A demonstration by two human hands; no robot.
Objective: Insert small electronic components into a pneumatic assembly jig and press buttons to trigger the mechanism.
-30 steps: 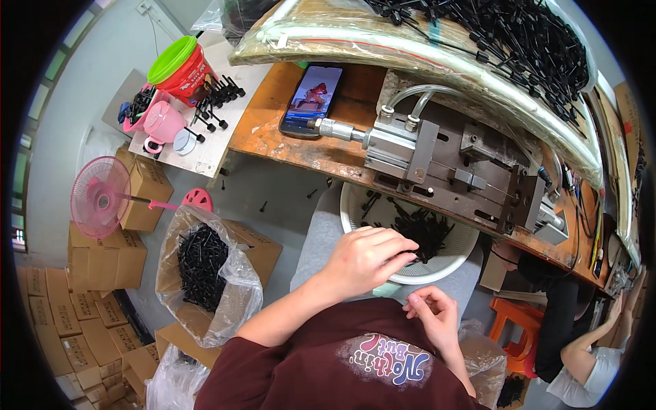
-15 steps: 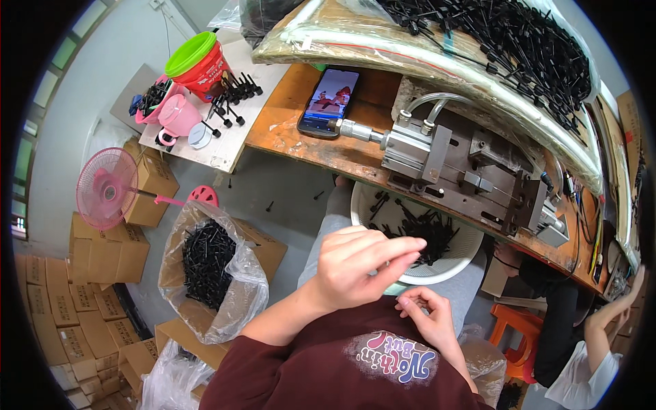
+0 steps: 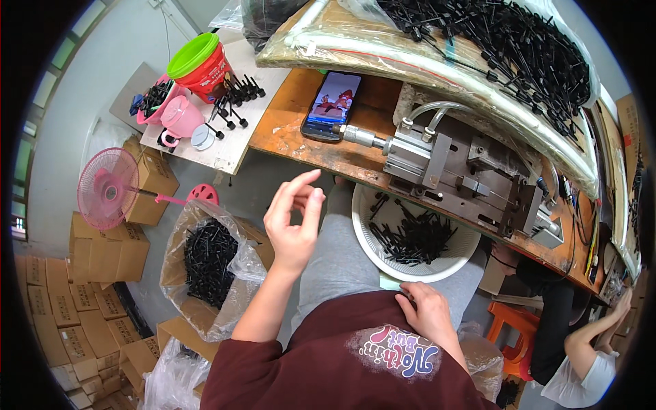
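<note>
My left hand [image 3: 292,225] is raised above my left thigh, between the white basket and the lined box. Its fingers are bent, with a gap between thumb and forefinger and nothing visible in them. My right hand [image 3: 428,309] lies loosely at my lap, back upward, just below the white plastic basket [image 3: 367,240]; its fingers are stretched and I see nothing in it. Inside the basket is a heap of black rod-like parts with thicker ends [image 3: 415,236]. Beyond it, a metal clamping fixture with an air cylinder [image 3: 410,154] is mounted on the wooden bench [image 3: 287,140].
On the left stands a bag-lined box [image 3: 247,273] of black parts. A phone [image 3: 333,106] lies on the bench. A side table [image 3: 229,154] carries a red bucket [image 3: 208,78] and pink cup [image 3: 182,116]. Behind are a pink fan [image 3: 107,188] and cartons. Another person [image 3: 581,362] sits at right.
My left hand has swung left, away from above the basket, and its thumb and forefinger have parted. My right hand has turned back upward and settled at my lap.
</note>
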